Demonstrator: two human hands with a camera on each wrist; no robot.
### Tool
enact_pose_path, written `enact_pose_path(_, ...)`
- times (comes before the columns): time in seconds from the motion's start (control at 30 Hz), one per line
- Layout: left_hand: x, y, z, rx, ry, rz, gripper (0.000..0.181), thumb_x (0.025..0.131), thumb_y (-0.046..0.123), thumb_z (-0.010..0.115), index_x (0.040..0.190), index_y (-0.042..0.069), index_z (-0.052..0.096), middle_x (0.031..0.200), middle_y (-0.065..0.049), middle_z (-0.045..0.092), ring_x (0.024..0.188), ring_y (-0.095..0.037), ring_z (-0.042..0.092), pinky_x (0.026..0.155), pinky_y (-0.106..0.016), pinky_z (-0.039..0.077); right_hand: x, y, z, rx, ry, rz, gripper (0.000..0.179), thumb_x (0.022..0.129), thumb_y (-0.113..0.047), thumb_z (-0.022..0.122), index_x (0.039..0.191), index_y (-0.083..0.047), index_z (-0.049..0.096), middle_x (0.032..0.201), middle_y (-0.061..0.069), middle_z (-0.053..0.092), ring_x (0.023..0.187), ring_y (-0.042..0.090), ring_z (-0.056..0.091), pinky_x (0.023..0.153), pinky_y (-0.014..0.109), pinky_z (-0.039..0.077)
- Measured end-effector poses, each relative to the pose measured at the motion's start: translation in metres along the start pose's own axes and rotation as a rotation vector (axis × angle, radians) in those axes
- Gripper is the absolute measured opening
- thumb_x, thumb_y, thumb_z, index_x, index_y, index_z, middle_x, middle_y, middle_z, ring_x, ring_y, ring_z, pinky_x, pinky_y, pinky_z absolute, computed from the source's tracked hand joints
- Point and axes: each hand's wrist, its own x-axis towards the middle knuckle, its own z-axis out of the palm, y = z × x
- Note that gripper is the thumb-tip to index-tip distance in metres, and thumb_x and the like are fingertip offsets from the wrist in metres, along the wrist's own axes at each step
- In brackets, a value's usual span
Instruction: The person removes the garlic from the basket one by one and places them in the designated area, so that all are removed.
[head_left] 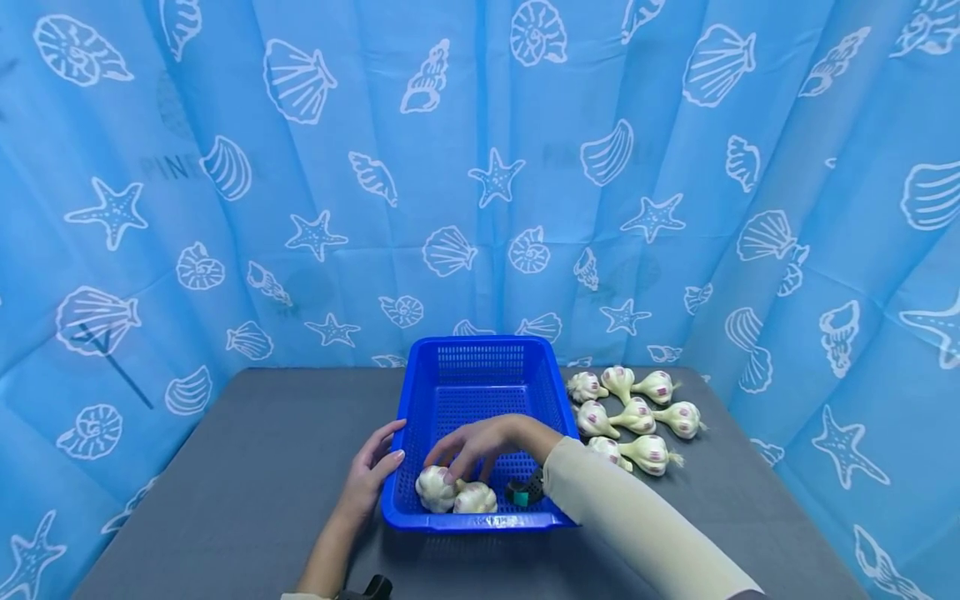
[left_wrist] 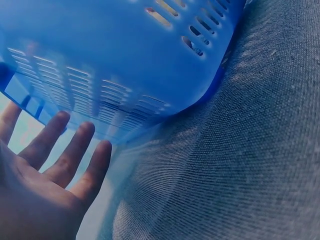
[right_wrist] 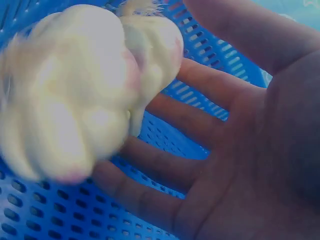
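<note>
A blue plastic basket (head_left: pixel 480 367) stands mid-table. Two garlic bulbs lie in its near left corner, one (head_left: pixel 437 488) beside the other (head_left: pixel 475 498). My right hand (head_left: pixel 467 452) reaches across the basket with fingers spread and fairly straight, the fingertips over the left bulb. In the right wrist view the open palm (right_wrist: pixel 260 150) faces a blurred bulb (right_wrist: pixel 65 110), with the second bulb (right_wrist: pixel 155 45) behind it. My left hand (head_left: pixel 375 468) lies flat against the basket's outer left wall. In the left wrist view its straight fingers (left_wrist: pixel 75 150) sit by the slotted wall (left_wrist: pixel 125 60).
Several more garlic bulbs (head_left: pixel 633 415) lie in a cluster on the grey table (head_left: pixel 262 467) right of the basket. A blue curtain (head_left: pixel 480 167) printed with shells hangs behind and on both sides. A black wrist camera (head_left: pixel 525 492) sits on the right sleeve.
</note>
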Motion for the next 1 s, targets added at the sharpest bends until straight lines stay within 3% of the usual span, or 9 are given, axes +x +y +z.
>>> enact_pose_path(0.3,-0.0019,0.0023,0.0016,0.023,0.015,-0.017,0.045,0.097,0.016,0.054,0.141,0.01,0.048,0.143,-0.022,0.044,0.126,-0.042,0.045,0.096,-0.057,0.042,0.0055,-0.0034,0.0061,-0.088,-0.037,0.009,0.042,0.091,-0.025,0.065,0.132,-0.024,0.058,0.122,-0.005,0.058,0.111,0.014,0.055,0.088,0.04,0.05)
enact_pose_path(0.57,0.0002,0.0,0.0021,0.008,0.018,-0.005,0.045,0.096,0.013,0.055,0.14,0.008,0.049,0.141,-0.023,0.047,0.124,-0.042,0.047,0.094,-0.051,0.044,0.0085,-0.0073,0.0079,-0.036,-0.032,-0.023,0.034,0.091,-0.017,0.065,0.125,-0.014,0.061,0.115,0.001,0.062,0.106,0.016,0.059,0.089,0.038,0.049)
enact_pose_path(0.8,0.001,0.0002,0.0022,-0.001,0.015,-0.001,0.044,0.096,0.012,0.055,0.14,0.008,0.049,0.139,-0.023,0.049,0.121,-0.039,0.05,0.091,-0.046,0.047,0.0047,-0.009,0.0051,-0.001,0.037,-0.06,0.032,0.09,-0.012,0.067,0.122,-0.006,0.061,0.11,0.005,0.064,0.101,0.019,0.061,0.086,0.037,0.051)
enact_pose_path(1.0,0.0008,0.0012,0.0012,-0.017,0.009,0.025,0.044,0.096,0.008,0.053,0.14,0.003,0.048,0.136,-0.027,0.049,0.117,-0.037,0.052,0.087,-0.039,0.049,-0.0007,-0.0072,0.0001,-0.021,0.152,-0.141,0.036,0.085,-0.009,0.071,0.12,-0.002,0.062,0.109,0.006,0.065,0.097,0.02,0.063,0.085,0.039,0.052)
